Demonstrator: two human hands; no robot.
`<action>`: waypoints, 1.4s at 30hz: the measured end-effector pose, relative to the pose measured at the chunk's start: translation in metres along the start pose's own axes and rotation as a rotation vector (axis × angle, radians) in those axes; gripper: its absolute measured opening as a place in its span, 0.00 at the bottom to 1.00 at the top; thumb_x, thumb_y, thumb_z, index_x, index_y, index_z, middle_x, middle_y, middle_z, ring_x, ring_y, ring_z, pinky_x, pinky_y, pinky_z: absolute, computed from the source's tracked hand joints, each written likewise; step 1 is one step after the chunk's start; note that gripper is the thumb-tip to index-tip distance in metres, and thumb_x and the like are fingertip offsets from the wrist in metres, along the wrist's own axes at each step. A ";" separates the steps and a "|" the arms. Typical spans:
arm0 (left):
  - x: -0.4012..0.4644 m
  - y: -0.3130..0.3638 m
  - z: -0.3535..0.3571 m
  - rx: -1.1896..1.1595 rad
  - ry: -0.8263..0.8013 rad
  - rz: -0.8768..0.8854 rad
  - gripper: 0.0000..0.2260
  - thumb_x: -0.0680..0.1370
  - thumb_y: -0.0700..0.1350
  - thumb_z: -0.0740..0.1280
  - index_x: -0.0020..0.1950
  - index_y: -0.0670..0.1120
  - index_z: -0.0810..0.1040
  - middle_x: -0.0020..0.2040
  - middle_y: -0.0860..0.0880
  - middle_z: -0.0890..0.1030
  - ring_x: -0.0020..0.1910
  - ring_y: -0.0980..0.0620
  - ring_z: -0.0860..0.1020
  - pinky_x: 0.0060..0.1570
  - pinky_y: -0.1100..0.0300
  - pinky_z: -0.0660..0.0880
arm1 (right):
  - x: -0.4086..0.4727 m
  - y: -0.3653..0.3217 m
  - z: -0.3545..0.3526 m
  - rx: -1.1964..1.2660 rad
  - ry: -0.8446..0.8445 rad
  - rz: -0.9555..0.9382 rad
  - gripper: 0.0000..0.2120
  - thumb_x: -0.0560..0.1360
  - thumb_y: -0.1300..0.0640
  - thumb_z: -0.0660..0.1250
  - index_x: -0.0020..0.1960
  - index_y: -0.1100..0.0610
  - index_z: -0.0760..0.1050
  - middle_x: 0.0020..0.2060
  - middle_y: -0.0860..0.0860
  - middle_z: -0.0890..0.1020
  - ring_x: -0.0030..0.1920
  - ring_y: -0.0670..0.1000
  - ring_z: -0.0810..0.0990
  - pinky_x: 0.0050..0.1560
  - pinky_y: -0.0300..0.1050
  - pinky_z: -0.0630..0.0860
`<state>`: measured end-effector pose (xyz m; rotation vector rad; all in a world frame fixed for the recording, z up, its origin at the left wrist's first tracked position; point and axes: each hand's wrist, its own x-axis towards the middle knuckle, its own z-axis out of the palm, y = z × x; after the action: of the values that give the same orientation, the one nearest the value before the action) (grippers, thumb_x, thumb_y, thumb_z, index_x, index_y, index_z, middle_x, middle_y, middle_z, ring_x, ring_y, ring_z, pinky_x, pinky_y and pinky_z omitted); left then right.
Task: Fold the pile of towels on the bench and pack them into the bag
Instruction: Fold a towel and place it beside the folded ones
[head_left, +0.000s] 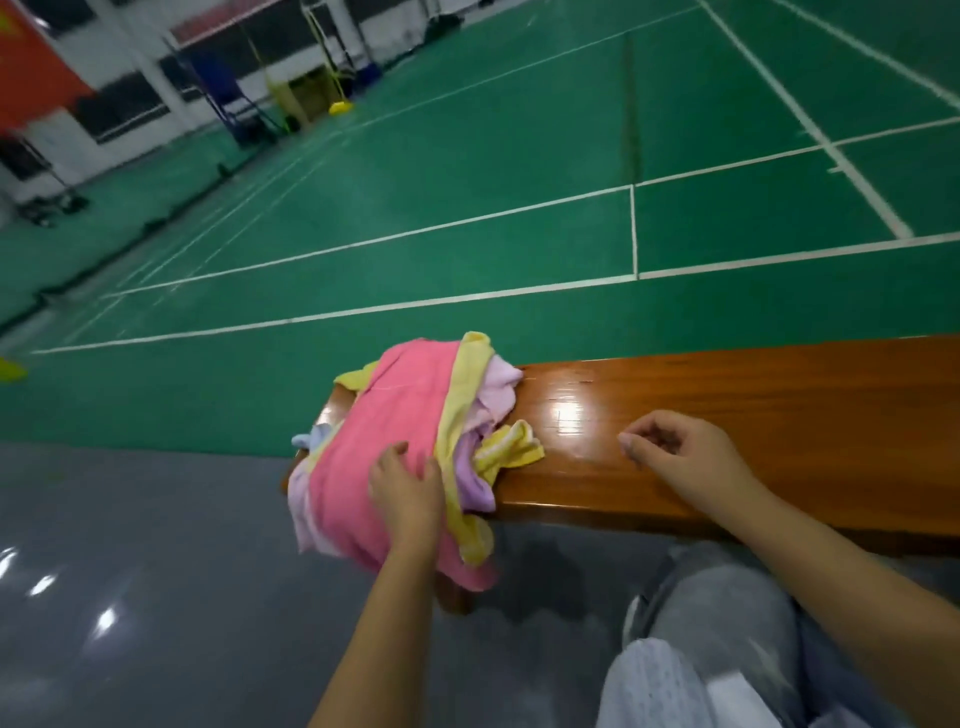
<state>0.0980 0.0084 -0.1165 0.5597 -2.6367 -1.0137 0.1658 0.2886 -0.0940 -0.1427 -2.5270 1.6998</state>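
Pile of towels (410, 447) unfolded at bench (727, 415) end, overhanging near edge | left hand (405, 483) flat on pink towel (384, 415), right hand (670, 452) loosely curled, holding nothing | bag not visible | risk: tugging pink towel drags pile onto floor (156, 571).

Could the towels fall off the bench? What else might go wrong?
Yes, maybe. The pile of towels sits at the very end of the bench, and part of it already hangs over the edge, so a tug by the left hand on the pink towel could drag it to the floor. Also, no bag is in view.
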 end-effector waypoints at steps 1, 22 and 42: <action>0.008 -0.014 -0.003 0.076 0.023 -0.008 0.17 0.74 0.44 0.68 0.61 0.40 0.76 0.57 0.39 0.76 0.58 0.39 0.74 0.60 0.46 0.69 | 0.000 -0.001 0.007 0.009 -0.020 0.003 0.02 0.74 0.58 0.69 0.44 0.55 0.80 0.38 0.49 0.82 0.42 0.49 0.80 0.40 0.36 0.73; -0.040 0.121 -0.064 -0.496 -0.109 0.497 0.08 0.81 0.39 0.61 0.44 0.50 0.70 0.39 0.58 0.74 0.36 0.68 0.71 0.39 0.72 0.68 | 0.010 -0.007 0.008 0.280 0.034 -0.049 0.18 0.73 0.64 0.70 0.56 0.45 0.73 0.52 0.46 0.78 0.48 0.45 0.79 0.42 0.29 0.75; -0.091 0.244 -0.050 -1.040 -0.742 0.280 0.07 0.79 0.40 0.61 0.41 0.45 0.72 0.31 0.51 0.76 0.28 0.58 0.72 0.29 0.67 0.72 | -0.005 -0.006 -0.163 0.444 0.157 -0.025 0.10 0.71 0.51 0.67 0.37 0.57 0.74 0.31 0.53 0.70 0.33 0.49 0.67 0.33 0.42 0.63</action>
<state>0.1347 0.1862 0.0771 -0.4894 -2.0474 -2.5200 0.1911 0.4352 -0.0279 -0.1986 -1.9784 2.0936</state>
